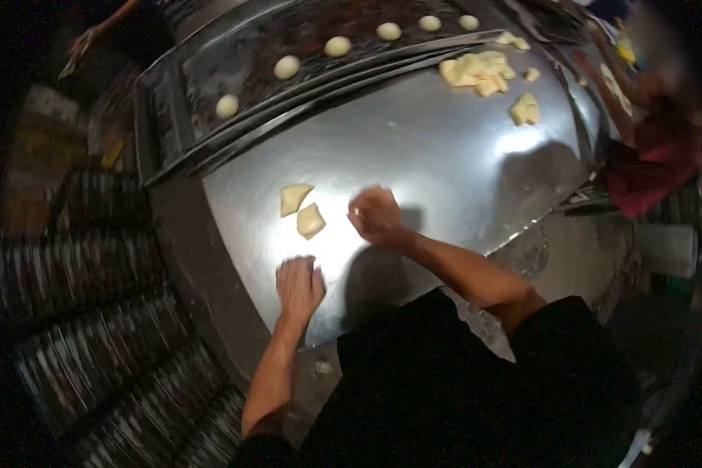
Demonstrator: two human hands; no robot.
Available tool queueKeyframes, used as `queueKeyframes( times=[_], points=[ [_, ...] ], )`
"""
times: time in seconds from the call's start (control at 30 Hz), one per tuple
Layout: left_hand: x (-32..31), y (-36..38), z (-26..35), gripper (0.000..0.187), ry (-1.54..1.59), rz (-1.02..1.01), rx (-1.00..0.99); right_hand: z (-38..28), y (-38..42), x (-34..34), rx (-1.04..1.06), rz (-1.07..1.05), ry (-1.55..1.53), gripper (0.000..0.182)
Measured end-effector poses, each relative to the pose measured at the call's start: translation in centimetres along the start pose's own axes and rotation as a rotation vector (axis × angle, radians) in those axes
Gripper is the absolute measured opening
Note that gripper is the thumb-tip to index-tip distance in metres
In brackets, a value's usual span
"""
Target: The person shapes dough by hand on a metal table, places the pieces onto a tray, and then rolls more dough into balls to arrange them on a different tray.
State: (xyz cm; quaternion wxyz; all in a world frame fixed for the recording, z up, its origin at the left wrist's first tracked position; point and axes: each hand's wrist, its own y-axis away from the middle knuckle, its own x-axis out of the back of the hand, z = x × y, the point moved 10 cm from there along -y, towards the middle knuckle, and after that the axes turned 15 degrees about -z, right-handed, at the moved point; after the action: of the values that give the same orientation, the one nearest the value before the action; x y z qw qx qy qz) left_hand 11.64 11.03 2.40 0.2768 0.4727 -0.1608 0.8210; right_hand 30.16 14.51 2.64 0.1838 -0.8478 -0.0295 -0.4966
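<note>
My left hand (300,287) is palm down on the metal table (413,156), blurred, its fingers together and curled over; whatever lies under it is hidden. To its upper right, my right hand (376,216) is curled closed against the table. A small pale spot shows at its fingers, too little to name. Two flat pieces of dough lie between and beyond the hands: one piece (294,200) farther off, the other piece (310,221) nearer, close together.
Several round dough balls (287,67) sit in a row on a dark tray (203,74) beyond the table. A dough pile (476,72) and a smaller lump (525,110) lie far right. Another person's hand (78,51) is upper left; a person in red (651,175) is at right. Stacked trays (78,249) stand left.
</note>
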Motion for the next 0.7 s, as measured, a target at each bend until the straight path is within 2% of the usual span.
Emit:
queueKeyframes(
  times=[0.07,0.13,0.17,0.2,0.23,0.27,0.3,0.33,0.4,0.43,0.47,0.5,0.53,0.57,0.6,0.67,0.7],
  points=[
    [0.2,4.7,-1.0,0.023,-0.016,-0.094,-0.104,4.7,8.4,-3.6,0.109,-0.234,0.199,0.025],
    [1.4,5.5,-4.4,0.015,-0.06,-0.042,-0.116,5.9,9.4,-0.2,0.023,-0.63,-0.059,0.038],
    [2.0,3.6,-5.2,0.013,-0.079,0.066,-0.063,6.0,7.6,1.5,-0.153,-0.644,-0.011,0.028],
    [2.5,1.4,-5.6,0.011,-0.087,0.156,-0.007,6.0,4.5,-1.1,-0.234,-0.808,0.254,0.019],
    [2.9,-0.9,-5.7,0.01,-0.01,0.19,0.101,5.0,2.1,0.6,-0.077,-0.172,0.136,0.023],
    [2.8,-2.7,-5.5,0.011,0.067,0.219,0.218,4.8,-0.8,0.4,-0.164,-0.028,0.084,0.028],
    [2.0,-3.1,-6.2,0.011,0.279,0.315,0.274,4.3,0.7,-0.3,-0.179,-0.036,0.075,0.028],
    [1.1,-2.7,-4.8,0.011,0.202,0.176,0.339,4.8,0.8,-1.9,-0.204,-0.213,0.087,0.026],
    [0.9,0.3,-0.7,0.009,0.048,0.044,-0.125,4.6,1.8,-6.0,-0.239,-0.566,0.082,0.022],
    [1.4,2.4,-1.1,0.009,0.001,-0.024,-0.133,0.8,3.7,-0.1,-0.084,-0.378,0.126,0.023],
    [2.0,3.8,-1.8,0.01,-0.046,-0.083,-0.13,3.3,6.2,-0.1,-0.173,-0.556,0.037,0.019],
    [1.3,3.7,-5.3,0.011,-0.18,-0.235,0.008,5.6,8.8,-0.8,-0.268,-0.743,-0.055,0.015],
    [3.5,3.3,-7.5,0.012,-0.097,0.068,0.026,6.2,8.9,0.2,-0.142,-0.701,0.151,0.013],
    [4.2,1.3,-8.7,0.012,-0.085,0.188,0.12,5.5,6.9,1.8,0.027,-0.263,0.176,0.014],
    [4.9,-0.9,-8.6,0.012,-0.047,0.281,0.212,7.1,3.5,0.2,-0.22,-0.322,0.15,0.014],
    [4.8,-3.0,-9.1,0.013,0.097,0.346,0.423,4.8,-1.9,2.0,-0.261,0.082,-0.033,0.012],
    [3.8,-3.1,-8.1,0.012,0.027,0.241,0.332,4.1,-1.7,1.7,-0.252,0.057,-0.047,0.012]
  ],
)
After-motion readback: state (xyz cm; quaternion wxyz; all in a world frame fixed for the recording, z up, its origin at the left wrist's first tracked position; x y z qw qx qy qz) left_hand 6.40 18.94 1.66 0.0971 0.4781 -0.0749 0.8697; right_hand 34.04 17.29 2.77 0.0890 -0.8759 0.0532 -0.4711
